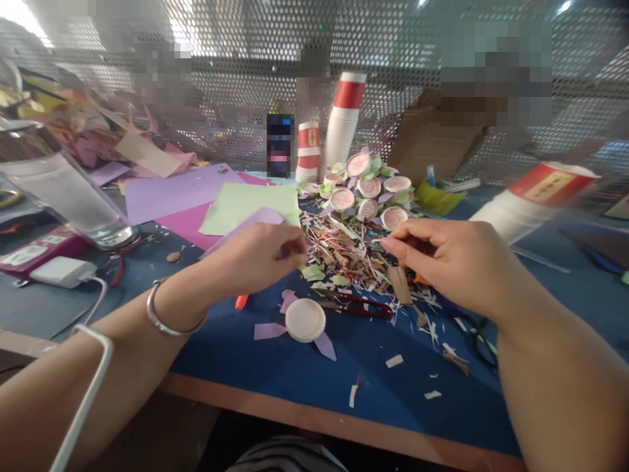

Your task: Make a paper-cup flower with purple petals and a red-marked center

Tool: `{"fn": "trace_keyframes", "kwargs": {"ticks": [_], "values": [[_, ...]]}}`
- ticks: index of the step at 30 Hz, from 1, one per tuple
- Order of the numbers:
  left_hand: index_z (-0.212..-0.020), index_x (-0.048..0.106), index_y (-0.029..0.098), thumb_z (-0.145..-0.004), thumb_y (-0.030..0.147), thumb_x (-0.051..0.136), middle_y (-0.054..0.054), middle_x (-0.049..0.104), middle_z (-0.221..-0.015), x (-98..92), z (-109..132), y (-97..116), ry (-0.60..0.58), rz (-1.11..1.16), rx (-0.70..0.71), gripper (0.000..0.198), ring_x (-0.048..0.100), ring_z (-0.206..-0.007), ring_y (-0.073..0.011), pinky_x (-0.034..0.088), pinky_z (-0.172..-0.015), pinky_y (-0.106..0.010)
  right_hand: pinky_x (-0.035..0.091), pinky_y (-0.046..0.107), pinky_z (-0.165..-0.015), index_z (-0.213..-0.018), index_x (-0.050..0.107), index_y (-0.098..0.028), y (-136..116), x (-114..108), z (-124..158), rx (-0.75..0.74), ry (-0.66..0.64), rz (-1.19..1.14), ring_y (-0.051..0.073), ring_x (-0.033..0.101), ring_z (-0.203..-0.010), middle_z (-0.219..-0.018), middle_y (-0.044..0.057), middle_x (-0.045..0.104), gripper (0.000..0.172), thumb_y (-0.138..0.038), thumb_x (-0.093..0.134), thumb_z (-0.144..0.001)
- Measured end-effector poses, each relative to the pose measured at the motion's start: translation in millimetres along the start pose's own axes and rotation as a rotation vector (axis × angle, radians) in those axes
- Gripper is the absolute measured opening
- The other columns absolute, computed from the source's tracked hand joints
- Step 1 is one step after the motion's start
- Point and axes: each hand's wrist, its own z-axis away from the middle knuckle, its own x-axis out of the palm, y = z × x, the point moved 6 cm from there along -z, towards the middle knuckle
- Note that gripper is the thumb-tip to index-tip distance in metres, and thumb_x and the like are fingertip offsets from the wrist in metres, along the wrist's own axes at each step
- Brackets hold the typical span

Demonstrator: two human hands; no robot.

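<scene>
My left hand [268, 259] hovers over the blue table with its fingers curled and the thumb against them; anything between them is too small or hidden to tell. Opposite it, my right hand [442, 259] is closed in a pinch above the paper scraps, its contents also unclear. Between and below both hands lies a white round cup base [305, 320] with purple paper strips [325, 345] sticking out around it. Just behind this piece are red-handled thread snips [366, 307]. A strip of purple paper [240, 229] shows behind my left hand.
Paper scraps [339, 252] cover the middle. Behind them are piled decorated cup bases [368, 188] and stacked paper cups [343, 124]. Coloured sheets [171, 193] and a glass of water [73, 196] are at left; another cup stack [525, 203] leans at right. A white cable [81, 419] crosses my left forearm.
</scene>
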Motion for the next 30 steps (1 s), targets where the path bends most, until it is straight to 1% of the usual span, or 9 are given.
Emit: {"fn": "trace_keyframes", "kwargs": {"ticks": [3, 5, 8, 11, 14, 18, 21, 24, 30], "values": [[-0.095, 0.068, 0.023, -0.089, 0.064, 0.061, 0.0, 0.07, -0.083, 11.0, 16, 12, -0.199, -0.09, 0.036, 0.043, 0.06, -0.067, -0.0165, 0.035, -0.06, -0.029, 0.039, 0.03, -0.054, -0.078, 0.071, -0.023, 18, -3, 0, 0.098, -0.099, 0.023, 0.014, 0.056, -0.053, -0.064, 0.001, 0.069, 0.021, -0.038, 0.062, -0.09], [-0.099, 0.067, 0.023, -0.077, 0.079, 0.064, -0.002, 0.071, -0.091, 17.4, 26, 19, -0.261, -0.168, 0.075, 0.059, 0.062, -0.072, -0.021, 0.033, -0.059, -0.031, 0.041, 0.03, -0.055, -0.08, 0.072, -0.023, 32, -4, 4, 0.167, -0.158, 0.029, 0.016, 0.06, -0.055, -0.067, 0.002, 0.072, 0.021, -0.039, 0.063, -0.089], [-0.105, 0.066, 0.024, -0.069, 0.077, 0.074, -0.004, 0.069, -0.104, 26.7, 38, 25, -0.342, -0.219, 0.12, 0.065, 0.066, -0.085, -0.0263, 0.037, -0.065, -0.033, 0.045, 0.032, -0.056, -0.083, 0.074, -0.022, 49, -2, 15, 0.261, -0.223, 0.045, 0.018, 0.064, -0.058, -0.071, 0.004, 0.075, 0.022, -0.04, 0.062, -0.09], [-0.106, 0.066, 0.024, -0.073, 0.065, 0.079, -0.005, 0.066, -0.108, 30.4, 42, 27, -0.372, -0.245, 0.129, 0.054, 0.066, -0.086, -0.0261, 0.038, -0.068, -0.034, 0.047, 0.033, -0.059, -0.085, 0.074, -0.023, 58, 4, 24, 0.334, -0.282, 0.043, 0.02, 0.068, -0.063, -0.077, 0.005, 0.077, 0.023, -0.041, 0.061, -0.091], [-0.107, 0.065, 0.024, -0.08, 0.051, 0.077, -0.005, 0.063, -0.109, 27.6, 40, 26, -0.338, -0.273, 0.126, 0.039, 0.065, -0.086, -0.0247, 0.039, -0.069, -0.035, 0.048, 0.033, -0.061, -0.086, 0.074, -0.022, 61, 2, 27, 0.353, -0.252, 0.092, 0.022, 0.069, -0.066, -0.08, 0.006, 0.078, 0.023, -0.041, 0.062, -0.091], [-0.106, 0.064, 0.022, -0.079, 0.044, 0.077, -0.007, 0.059, -0.112, 17.7, 32, 24, -0.247, -0.236, 0.138, 0.037, 0.062, -0.1, -0.0272, 0.045, -0.077, -0.037, 0.047, 0.036, -0.061, -0.079, 0.073, -0.021, 70, -3, 28, 0.392, -0.241, 0.16, 0.024, 0.069, -0.064, -0.078, 0.009, 0.078, 0.021, -0.038, 0.066, -0.089], [-0.11, 0.061, 0.023, -0.078, 0.041, 0.077, -0.006, 0.058, -0.117, 4.6, 25, 18, -0.098, -0.082, 0.108, 0.04, 0.061, -0.1, -0.024, 0.048, -0.079, -0.036, 0.048, 0.036, -0.06, -0.072, 0.069, -0.021, 77, -4, 30, 0.405, -0.279, 0.165, 0.025, 0.07, -0.065, -0.077, 0.01, 0.078, 0.019, -0.033, 0.067, -0.087], [-0.117, 0.056, 0.024, -0.078, 0.033, 0.079, -0.006, 0.062, -0.116, -4.7, 18, 9, 0.036, 0.23, 0.053, 0.045, 0.064, -0.094, -0.0201, 0.051, -0.077, -0.033, 0.049, 0.036, -0.059, -0.074, 0.07, -0.022, 83, -1, 33, 0.407, -0.33, 0.14, 0.025, 0.07, -0.063, -0.073, 0.009, 0.077, 0.018, -0.033, 0.067, -0.087], [-0.114, 0.051, 0.02, -0.071, 0.02, 0.086, -0.005, 0.066, -0.11, 9.8, 5, 1, 0.027, 0.956, -0.065, 0.055, 0.067, -0.092, -0.0166, 0.054, -0.079, -0.031, 0.04, 0.032, -0.047, -0.064, 0.065, -0.022, 92, 7, 35, 0.402, -0.381, 0.094, 0.019, 0.059, -0.045, -0.055, 0.005, 0.068, 0.03, -0.043, 0.07, -0.085]]}}
